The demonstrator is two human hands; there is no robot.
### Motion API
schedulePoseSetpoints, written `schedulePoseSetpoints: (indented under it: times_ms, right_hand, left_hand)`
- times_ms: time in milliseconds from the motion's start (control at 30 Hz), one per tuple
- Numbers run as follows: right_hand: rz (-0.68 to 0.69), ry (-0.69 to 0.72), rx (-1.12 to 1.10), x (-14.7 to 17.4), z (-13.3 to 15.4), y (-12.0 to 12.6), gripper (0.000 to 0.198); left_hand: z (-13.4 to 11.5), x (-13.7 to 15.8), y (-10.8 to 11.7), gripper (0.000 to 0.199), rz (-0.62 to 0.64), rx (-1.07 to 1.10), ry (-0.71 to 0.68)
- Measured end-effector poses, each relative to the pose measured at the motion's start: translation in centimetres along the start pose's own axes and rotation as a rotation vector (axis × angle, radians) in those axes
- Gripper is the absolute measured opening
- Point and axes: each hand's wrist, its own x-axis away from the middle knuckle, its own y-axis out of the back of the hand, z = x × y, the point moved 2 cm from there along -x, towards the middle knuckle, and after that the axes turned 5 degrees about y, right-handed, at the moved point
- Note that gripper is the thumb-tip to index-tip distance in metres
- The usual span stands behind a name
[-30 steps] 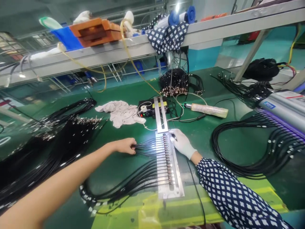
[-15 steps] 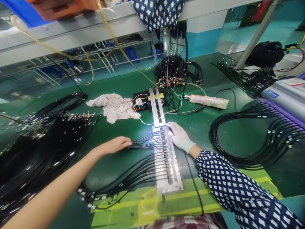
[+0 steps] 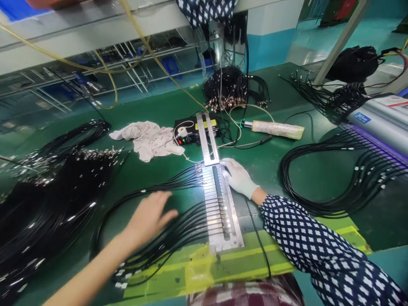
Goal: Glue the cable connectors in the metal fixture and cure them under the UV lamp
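A slotted metal fixture [image 3: 234, 231] lies lengthwise before me, and a slotted metal plate [image 3: 207, 146] extends from its far end. My gloved right hand [image 3: 237, 175] rests on the fixture's right edge near that joint, its fingers partly hidden. Bare, with thumb and fingers apart, my left hand [image 3: 156, 216] hovers left of the fixture over black cables. The near bundle of cables [image 3: 188, 219] still sits across the fixture with its tips in the slots. The far bundle [image 3: 172, 182] lies on the table, its tips at the fixture's left edge.
A black control box [image 3: 183, 138] and a whitish cloth [image 3: 149, 140] lie beyond. A wrapped handle tool [image 3: 277, 129] is to their right. Piles of black cables [image 3: 63, 199] cover the left side. A silver machine [image 3: 382, 123] with cables stands at right. Yellow tape [image 3: 197, 272] marks the near edge.
My left hand has let go of the far cable bundle, opened and moved nearer to me. Those cables have come out of the fixture to its left edge. My right hand stays put.
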Motion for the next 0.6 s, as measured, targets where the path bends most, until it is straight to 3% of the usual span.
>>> schedulePoseSetpoints:
  times_ms: [67, 100, 233, 300, 433, 533, 600]
  right_hand:
    - [0.003, -0.009, -0.003, 0.0, -0.1, -0.1, 0.032]
    - [0.005, -0.013, -0.005, 0.0, -0.1, -0.1, 0.032]
    - [0.012, -0.022, -0.008, -0.1, -0.2, -0.2, 0.033]
    - [0.012, -0.023, -0.005, 0.0, -0.2, -0.2, 0.032]
    - [0.006, -0.025, -0.005, 0.0, -0.1, -0.2, 0.031]
    - [0.012, -0.021, -0.011, 0.0, 0.0, -0.1, 0.032]
    - [0.022, -0.025, -0.011, 0.0, -0.1, -0.1, 0.033]
  left_hand:
    - [-2.0, 3.5, -2.3, 0.074, 0.143, 0.121, -0.042]
    - [-2.8, 4.7, -3.1, 0.073, 0.163, 0.156, -0.027]
    - [-4.5, 5.5, -3.9, 0.027, 0.298, 0.232, 0.080]
    - [-4.7, 4.3, -3.2, 0.019, 0.395, 0.205, 0.097]
    - [-4.7, 3.1, -1.4, 0.025, 0.472, 0.310, 0.089]
    - [-4.9, 3.7, -0.9, 0.041, 0.758, 0.600, 0.237]
    - [-5.4, 3.8, -0.2, 0.054, 0.882, 0.732, 0.325]
